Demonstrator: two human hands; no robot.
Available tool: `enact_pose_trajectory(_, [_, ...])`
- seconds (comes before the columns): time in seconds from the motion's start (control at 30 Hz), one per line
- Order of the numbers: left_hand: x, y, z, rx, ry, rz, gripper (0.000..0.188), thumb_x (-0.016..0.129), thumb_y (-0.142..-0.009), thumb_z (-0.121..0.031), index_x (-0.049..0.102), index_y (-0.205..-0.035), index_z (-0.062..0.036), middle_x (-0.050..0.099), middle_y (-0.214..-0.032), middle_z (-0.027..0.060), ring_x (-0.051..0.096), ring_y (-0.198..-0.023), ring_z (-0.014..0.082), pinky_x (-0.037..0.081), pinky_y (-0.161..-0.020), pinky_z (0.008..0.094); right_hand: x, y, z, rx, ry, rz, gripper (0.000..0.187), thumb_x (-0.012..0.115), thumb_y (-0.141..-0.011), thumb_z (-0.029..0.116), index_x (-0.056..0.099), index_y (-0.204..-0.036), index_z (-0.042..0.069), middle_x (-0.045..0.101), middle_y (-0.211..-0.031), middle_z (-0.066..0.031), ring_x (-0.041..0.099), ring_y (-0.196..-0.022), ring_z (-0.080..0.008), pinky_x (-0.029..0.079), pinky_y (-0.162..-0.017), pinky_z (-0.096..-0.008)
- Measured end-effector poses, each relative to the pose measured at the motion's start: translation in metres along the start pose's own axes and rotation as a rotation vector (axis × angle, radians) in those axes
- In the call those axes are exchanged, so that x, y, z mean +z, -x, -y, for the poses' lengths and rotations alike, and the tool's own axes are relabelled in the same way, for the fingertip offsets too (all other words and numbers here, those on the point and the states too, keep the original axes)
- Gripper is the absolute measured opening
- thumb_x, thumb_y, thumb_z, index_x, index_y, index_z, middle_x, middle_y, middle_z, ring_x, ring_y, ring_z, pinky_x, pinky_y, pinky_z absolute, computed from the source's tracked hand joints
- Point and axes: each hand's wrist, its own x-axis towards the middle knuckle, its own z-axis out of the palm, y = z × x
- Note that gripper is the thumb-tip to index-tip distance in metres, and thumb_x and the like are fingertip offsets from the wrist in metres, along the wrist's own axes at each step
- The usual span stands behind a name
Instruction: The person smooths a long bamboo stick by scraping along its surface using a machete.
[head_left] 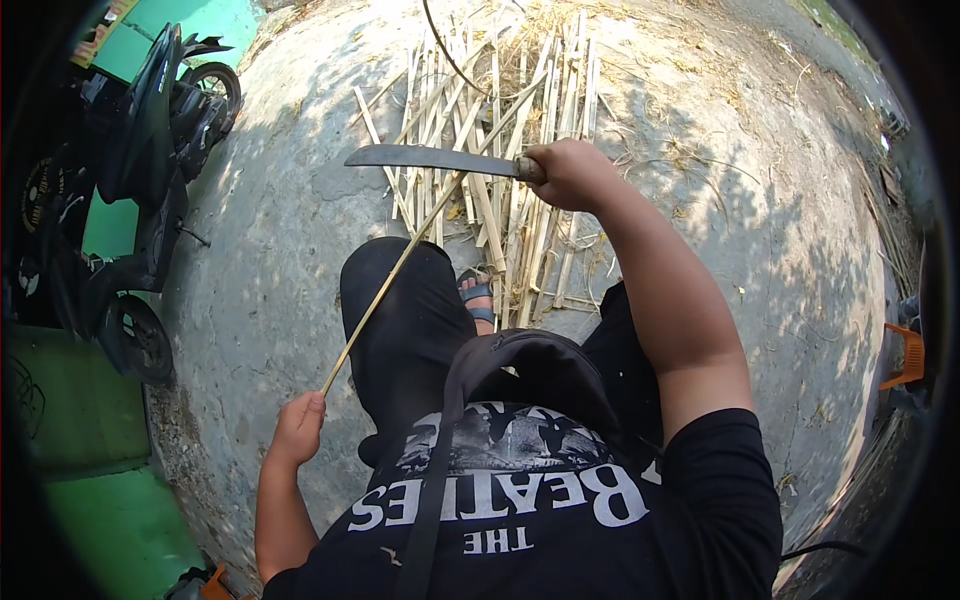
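Observation:
My right hand (571, 174) is wrapped round the wooden handle of a machete (432, 159), whose long dark blade points left, flat across the view. In my left hand (299, 428), low on the left, is the near end of a thin bamboo strip (385, 287). The strip slants up and to the right over my thigh, its far part passing by the blade; whether the two touch I cannot tell. Beyond both hands, a loose heap of split bamboo strips (548, 200) lies on the ground, and the blade hides part of it.
A black motorbike (150, 190) stands at the left by a green wall (115, 520). Dry shavings (690, 155) are scattered on the concrete ground (270, 240). At the right edge there is an orange plastic chair (906, 357). My sandalled foot (478, 300) is beside the heap.

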Motion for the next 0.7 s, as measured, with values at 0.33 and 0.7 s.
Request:
enact_pose_trajectory(0.33, [-0.023,0.006,0.022,0.101,-0.168,-0.062,0.050,0.047,-0.109,-0.038,0.052,-0.076,-0.0006,0.047,-0.061,0.0020,0.042,-0.061,0.0125,0.038,-0.056,0.0335,-0.012,0.004,-0.075,0.530,-0.003,-0.234,0.023,0.067,-0.090,0.028,0.073,-0.107,0.014,0.074,-0.102,-0.0151,0.071,-0.095,-0.0357,0.057,-0.085,-0.0473])
enact_pose_trajectory(0.7, [0.004,0.005,0.025,0.119,-0.181,-0.224,0.045,0.053,-0.108,-0.036,0.053,-0.078,-0.0031,0.050,-0.062,0.0007,0.044,-0.059,0.0119,0.037,-0.055,0.0326,-0.012,0.003,-0.132,0.778,-0.925,-0.549,0.028,0.078,-0.081,0.025,0.069,-0.091,0.001,0.064,-0.075,-0.0079,0.062,-0.063,-0.0183,0.050,-0.061,-0.0352])
